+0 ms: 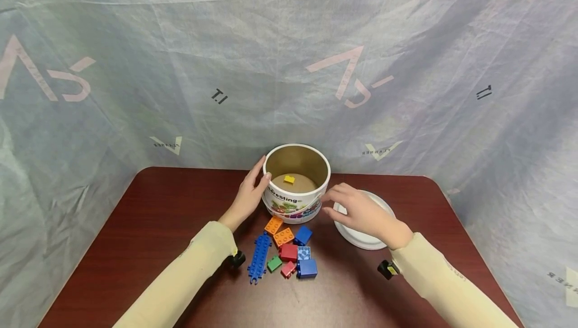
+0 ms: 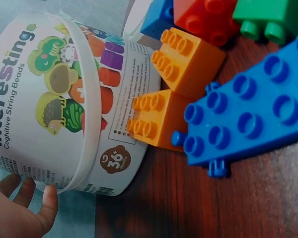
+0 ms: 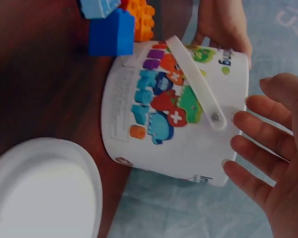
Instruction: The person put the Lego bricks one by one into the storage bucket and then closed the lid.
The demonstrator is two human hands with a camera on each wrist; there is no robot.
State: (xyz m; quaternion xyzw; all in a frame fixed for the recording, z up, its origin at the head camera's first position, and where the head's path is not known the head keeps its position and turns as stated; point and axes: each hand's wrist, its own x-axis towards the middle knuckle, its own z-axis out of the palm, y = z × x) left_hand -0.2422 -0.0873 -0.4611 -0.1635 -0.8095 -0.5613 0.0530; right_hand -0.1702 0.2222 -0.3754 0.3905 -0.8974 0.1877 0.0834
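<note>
A white bucket printed with coloured pictures stands upright near the table's back edge. Inside it, on the bottom, lies a small yellow brick. My left hand rests against the bucket's left side, fingers extended, thumb at the rim. On the other side, my right hand holds nothing; its loosely bent fingers are at the bucket's right wall, and whether they touch it is hard to tell. In front lie orange bricks, a long blue piece, a red brick, a green brick and a blue brick.
A round white lid lies on the dark red-brown table, partly beneath my right hand and forearm. The bucket's white handle hangs down its front. A grey printed sheet hangs behind the table and along its sides.
</note>
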